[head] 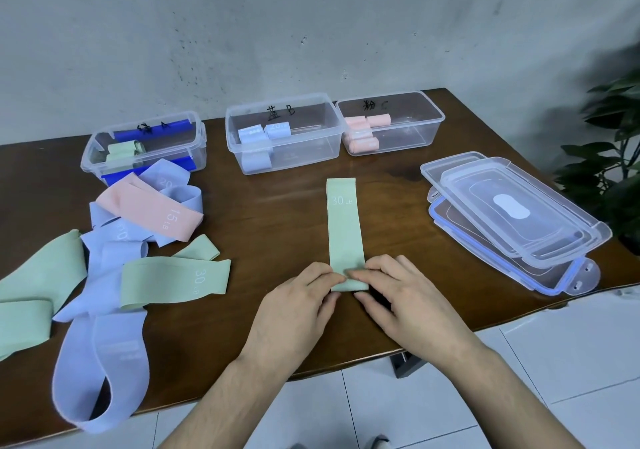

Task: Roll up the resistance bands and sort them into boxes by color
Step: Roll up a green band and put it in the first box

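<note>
A green band (pixel 344 227) marked 30 LB lies flat and straight on the brown table, running away from me. My left hand (pixel 298 305) and my right hand (pixel 401 296) pinch its near end, fingertips meeting on top of the fabric. At the left lies a loose pile: a pink band (pixel 152 211), several lavender-blue bands (pixel 104 355) and green bands (pixel 173 280). Three clear boxes stand at the back: the left box (pixel 93 158) holds green rolls, the middle box (pixel 239 151) blue rolls, the right box (pixel 429 130) pink rolls.
Stacked clear lids (pixel 519 213) lie at the right of the table. A dark green plant (pixel 613 158) stands beyond the right edge. The table's front edge runs just under my wrists, with white floor tiles below. A grey wall is behind the boxes.
</note>
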Action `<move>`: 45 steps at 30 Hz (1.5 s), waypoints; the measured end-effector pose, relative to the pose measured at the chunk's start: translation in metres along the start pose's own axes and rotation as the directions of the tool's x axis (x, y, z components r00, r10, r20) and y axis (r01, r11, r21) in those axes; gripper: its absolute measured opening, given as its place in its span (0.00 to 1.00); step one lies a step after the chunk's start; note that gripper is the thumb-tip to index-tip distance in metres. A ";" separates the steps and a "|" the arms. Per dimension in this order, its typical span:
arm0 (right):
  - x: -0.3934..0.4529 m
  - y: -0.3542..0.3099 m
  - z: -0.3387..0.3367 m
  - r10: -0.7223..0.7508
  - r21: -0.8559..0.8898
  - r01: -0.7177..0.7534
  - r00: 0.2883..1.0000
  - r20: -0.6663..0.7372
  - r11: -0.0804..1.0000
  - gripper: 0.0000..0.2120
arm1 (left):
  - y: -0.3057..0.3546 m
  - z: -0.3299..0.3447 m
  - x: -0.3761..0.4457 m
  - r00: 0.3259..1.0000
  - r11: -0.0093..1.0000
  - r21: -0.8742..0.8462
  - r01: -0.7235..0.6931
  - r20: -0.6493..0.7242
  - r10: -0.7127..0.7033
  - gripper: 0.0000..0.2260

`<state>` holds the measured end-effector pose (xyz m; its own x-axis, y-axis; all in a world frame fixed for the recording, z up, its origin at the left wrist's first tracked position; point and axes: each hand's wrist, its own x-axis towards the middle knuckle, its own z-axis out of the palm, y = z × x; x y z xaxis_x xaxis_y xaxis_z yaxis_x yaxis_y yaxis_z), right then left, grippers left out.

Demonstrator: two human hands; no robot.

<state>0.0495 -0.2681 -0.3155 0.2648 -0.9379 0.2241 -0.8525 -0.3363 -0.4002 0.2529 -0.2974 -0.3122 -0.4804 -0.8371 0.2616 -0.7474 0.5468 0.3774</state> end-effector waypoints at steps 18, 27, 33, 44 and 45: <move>-0.012 -0.005 -0.009 -0.051 0.040 0.050 0.998 0.033 0.998 0.11 | 0.011 -0.009 -0.014 0.998 0.998 0.043 -0.051 0.048 0.048 0.07; -0.010 -0.005 -0.011 -0.022 0.065 0.017 0.997 0.077 0.998 0.10 | 0.017 -0.010 -0.015 0.996 0.998 -0.056 0.017 0.086 -0.012 0.08; -0.010 -0.004 -0.010 -0.011 0.073 0.006 0.998 0.070 0.997 0.11 | 0.013 -0.009 -0.014 0.997 0.999 -0.048 -0.003 0.079 0.006 0.09; -0.008 -0.003 -0.009 -0.032 0.019 0.032 0.999 0.016 0.999 0.12 | 0.010 -0.010 -0.008 0.994 0.999 -0.037 0.034 0.106 -0.030 0.12; -0.007 -0.003 -0.009 -0.033 0.020 0.032 0.999 0.017 0.999 0.11 | 0.010 -0.010 -0.009 0.993 0.999 -0.031 0.038 0.114 -0.034 0.12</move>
<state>0.0460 -0.2601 -0.3078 0.3001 -0.9277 0.2219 -0.8345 -0.3680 -0.4101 0.2541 -0.2844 -0.3020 -0.5038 -0.8514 0.1459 -0.7506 0.5151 0.4140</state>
